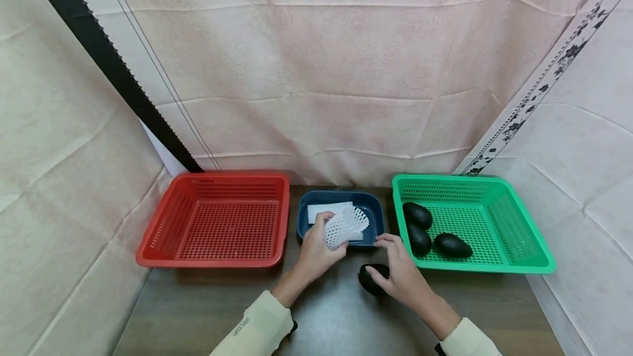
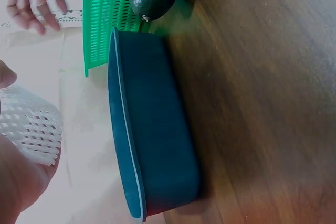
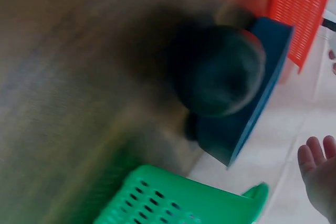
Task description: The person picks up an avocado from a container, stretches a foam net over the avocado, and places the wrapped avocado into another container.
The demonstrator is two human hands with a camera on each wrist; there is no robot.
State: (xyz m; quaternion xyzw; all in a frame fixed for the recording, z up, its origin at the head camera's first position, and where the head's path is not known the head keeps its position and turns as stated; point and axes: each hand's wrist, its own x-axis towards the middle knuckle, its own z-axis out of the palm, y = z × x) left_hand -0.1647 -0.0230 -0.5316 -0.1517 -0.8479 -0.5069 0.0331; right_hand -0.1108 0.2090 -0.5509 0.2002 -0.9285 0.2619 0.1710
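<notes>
A white foam net sleeve (image 1: 346,227) is pinched in my left hand (image 1: 315,251), raised over the dark blue tray (image 1: 341,196). In the left wrist view the sleeve's lattice (image 2: 34,127) shows between thumb and fingers. More white foam netting (image 1: 326,210) lies in the tray. On the table in front of the tray sits a dark avocado (image 1: 368,282). My right hand (image 1: 405,279) hovers over it with fingers extended and holds nothing. The right wrist view shows those fingers (image 3: 317,150) apart from the avocado (image 3: 223,72).
A red basket (image 1: 212,263) stands left of the tray, with nothing seen inside. To the right is a green basket (image 1: 499,224) with three dark avocados (image 1: 452,246) at its left side. Cloth (image 1: 316,70) hangs behind and on both sides of the wooden table (image 1: 326,317).
</notes>
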